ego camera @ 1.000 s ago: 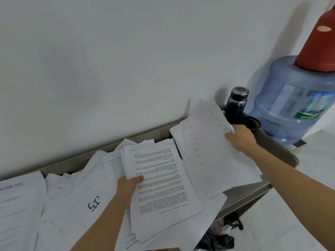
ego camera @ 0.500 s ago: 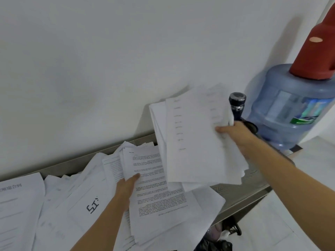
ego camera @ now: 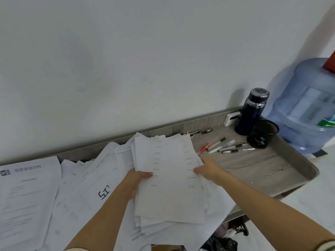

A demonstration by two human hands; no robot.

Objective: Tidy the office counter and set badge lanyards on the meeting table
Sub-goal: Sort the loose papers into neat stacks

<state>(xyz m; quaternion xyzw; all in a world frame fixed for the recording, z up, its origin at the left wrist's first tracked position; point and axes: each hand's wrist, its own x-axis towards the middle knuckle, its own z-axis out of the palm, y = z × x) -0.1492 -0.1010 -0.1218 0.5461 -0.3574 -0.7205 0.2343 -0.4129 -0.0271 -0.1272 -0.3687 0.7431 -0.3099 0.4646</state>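
Observation:
A stack of white printed papers (ego camera: pixel 168 185) lies in the middle of the grey wood-grain counter (ego camera: pixel 257 169). My left hand (ego camera: pixel 135 180) grips the stack's left edge, thumb on top. My right hand (ego camera: pixel 208 169) holds its right edge. More loose sheets (ego camera: pixel 32 192) spread over the counter to the left, partly under the stack. Several pens and markers (ego camera: pixel 224 146) lie scattered on the bare counter to the right of the stack. No lanyards are in view.
A dark blue flask (ego camera: pixel 251 111) stands at the back right by a wall socket (ego camera: pixel 233 117). A black mesh pen cup (ego camera: pixel 262 135) sits in front of it. A large blue water jug (ego camera: pixel 304 107) stands beyond the counter's right end. Dark items lie on the floor below.
My right hand carried the lifted sheets leftward and laid them on the stack under my left hand. The pens that the sheets covered now show. Both hands now hold the stack's edges.

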